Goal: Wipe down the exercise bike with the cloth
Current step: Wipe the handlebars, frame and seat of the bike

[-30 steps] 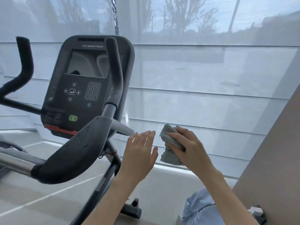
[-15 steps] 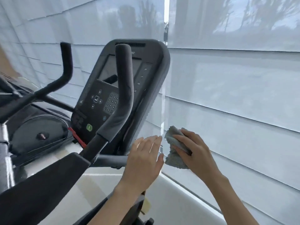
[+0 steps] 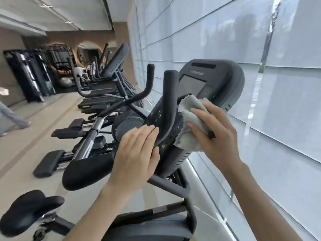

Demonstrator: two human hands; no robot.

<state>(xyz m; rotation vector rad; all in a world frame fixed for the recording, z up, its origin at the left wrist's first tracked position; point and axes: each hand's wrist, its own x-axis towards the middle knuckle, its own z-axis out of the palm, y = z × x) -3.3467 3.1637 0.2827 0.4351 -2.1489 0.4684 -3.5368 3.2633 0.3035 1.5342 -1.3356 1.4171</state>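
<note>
The exercise bike's dark console (image 3: 224,80) stands in the middle of the view, with a black upright handlebar (image 3: 169,101) in front of it. My right hand (image 3: 215,138) grips a crumpled grey cloth (image 3: 189,119) and presses it against the console's button panel. My left hand (image 3: 137,153) lies with straight fingers on the console's lower left side beside the handlebar. The cloth and my hands hide most of the keypad. The bike's black saddle (image 3: 26,211) sits at the lower left.
A row of other exercise machines (image 3: 104,94) runs along the left, toward the far wall. A window wall with white blinds (image 3: 260,49) fills the right side, close behind the console. A person's legs (image 3: 10,117) cross the floor at far left.
My view swung left, bringing the gym row into sight. My right hand moved the cloth up onto the console face. My left hand came to rest on the console's left side.
</note>
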